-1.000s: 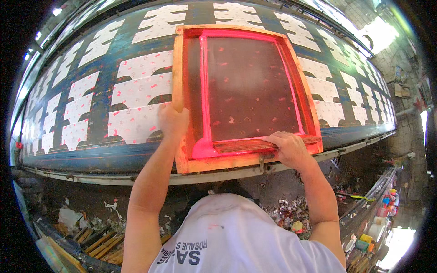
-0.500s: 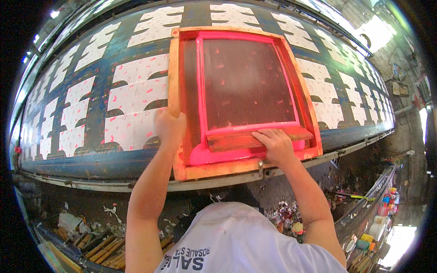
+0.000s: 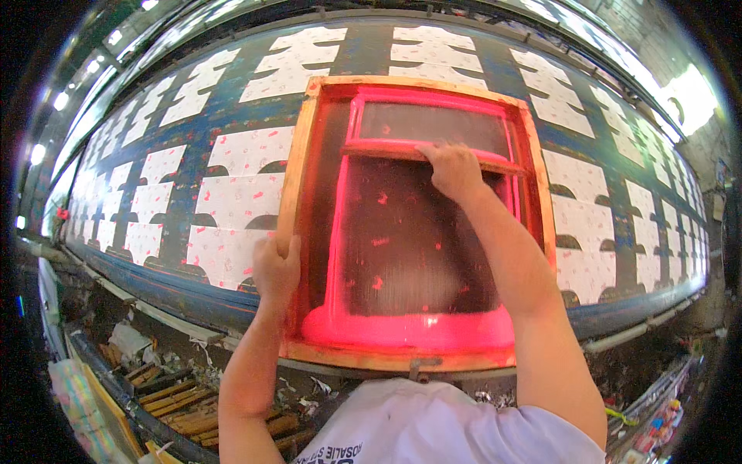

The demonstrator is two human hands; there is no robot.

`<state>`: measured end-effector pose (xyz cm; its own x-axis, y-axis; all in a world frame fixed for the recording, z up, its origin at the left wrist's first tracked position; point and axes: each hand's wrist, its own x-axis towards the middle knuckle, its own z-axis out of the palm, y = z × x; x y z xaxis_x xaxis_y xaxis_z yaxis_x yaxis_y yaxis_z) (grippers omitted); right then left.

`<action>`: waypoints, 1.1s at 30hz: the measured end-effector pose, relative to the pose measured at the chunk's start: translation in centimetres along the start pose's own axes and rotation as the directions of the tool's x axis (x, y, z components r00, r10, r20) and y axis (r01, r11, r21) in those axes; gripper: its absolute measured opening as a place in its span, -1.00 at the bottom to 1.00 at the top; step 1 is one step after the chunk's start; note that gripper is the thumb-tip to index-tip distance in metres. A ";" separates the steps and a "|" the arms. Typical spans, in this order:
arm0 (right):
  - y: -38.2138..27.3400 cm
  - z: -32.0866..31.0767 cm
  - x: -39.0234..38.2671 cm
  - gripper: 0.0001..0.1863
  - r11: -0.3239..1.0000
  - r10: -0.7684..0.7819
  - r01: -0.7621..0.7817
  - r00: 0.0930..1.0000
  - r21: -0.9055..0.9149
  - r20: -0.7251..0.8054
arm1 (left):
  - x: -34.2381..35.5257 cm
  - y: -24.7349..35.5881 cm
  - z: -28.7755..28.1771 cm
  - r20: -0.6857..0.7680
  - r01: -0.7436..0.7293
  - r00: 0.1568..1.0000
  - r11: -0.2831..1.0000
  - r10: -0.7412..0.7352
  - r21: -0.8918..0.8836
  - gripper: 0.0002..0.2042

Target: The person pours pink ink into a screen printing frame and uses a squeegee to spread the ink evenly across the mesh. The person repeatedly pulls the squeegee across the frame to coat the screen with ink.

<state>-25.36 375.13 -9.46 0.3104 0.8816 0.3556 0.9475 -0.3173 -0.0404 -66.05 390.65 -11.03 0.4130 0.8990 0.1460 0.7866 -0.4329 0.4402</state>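
Note:
A wooden-framed printing screen [image 3: 433, 240] lies on the long printing table, its mesh dark with small pink motifs. Bright pink ink [image 3: 410, 331] pools along its near end and lines the sides of the mesh. My right hand [image 3: 457, 172] grips a wooden squeegee [image 3: 386, 150], which lies crosswise over the far part of the mesh. Closed round the left rail of the frame is my left hand [image 3: 276, 267]. Cut white fabric pieces [image 3: 241, 189] with small pink prints lie to the left of the screen; part of the table under it is hidden.
More white fabric pieces [image 3: 581, 224] lie in rows across the dark blue table [image 3: 178, 267], right and far. A metal rail [image 3: 170, 319] edges its near side. Wooden strips [image 3: 182, 410] and scraps are piled below left; coloured containers [image 3: 657, 433] stand low at right.
My right hand has pushed the squeegee from the near end of the screen to its far part. The left hand keeps its hold on the frame. The whole view has shifted.

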 end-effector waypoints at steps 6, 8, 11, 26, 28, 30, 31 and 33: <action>6.8 2.4 10.0 -0.60 0.998 0.020 -0.016 0.997 -0.055 0.073 | -0.2 0.7 0.3 -0.048 -0.017 0.999 0.994 0.022 0.109 -0.61; 8.3 2.3 12.0 -0.58 0.999 0.011 -0.009 0.998 -0.036 0.059 | -0.2 0.8 0.5 -0.060 -0.020 0.998 0.992 0.028 0.125 -0.62; 10.0 2.3 14.2 -0.54 0.998 0.062 -0.059 0.994 -0.033 0.092 | -0.1 0.7 0.6 -0.048 -0.014 0.999 0.988 0.021 0.156 -0.61; 6.2 -3.1 8.1 -0.64 0.995 -0.049 0.012 0.917 0.094 0.396 | 0.0 0.7 0.4 -0.026 -0.025 0.999 0.988 0.030 0.153 -0.58; 3.6 -4.5 4.1 -0.67 0.994 -0.051 0.008 0.908 0.105 0.416 | 0.0 0.6 0.5 -0.036 -0.042 0.998 0.990 0.047 0.134 -0.56; 0.9 -5.9 -0.4 -0.70 0.987 -0.087 0.023 0.908 0.159 0.409 | 0.1 0.6 0.6 -0.047 -0.048 0.997 0.990 0.054 0.130 -0.55; -0.6 -6.5 -2.5 -0.64 0.984 -0.091 0.021 0.913 0.179 0.398 | 0.2 0.6 0.6 -0.053 -0.049 0.997 0.989 0.057 0.138 -0.54; -3.6 -7.7 -6.6 -0.57 0.978 -0.116 0.040 0.922 0.205 0.369 | 0.2 0.6 0.5 -0.038 -0.017 0.999 0.996 0.020 0.083 -0.52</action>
<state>-31.37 367.78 -4.42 0.2050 0.9787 -0.0124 0.9549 -0.2028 -0.2170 -65.29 390.57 -11.16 0.4110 0.8920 0.1882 0.8149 -0.4520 0.3628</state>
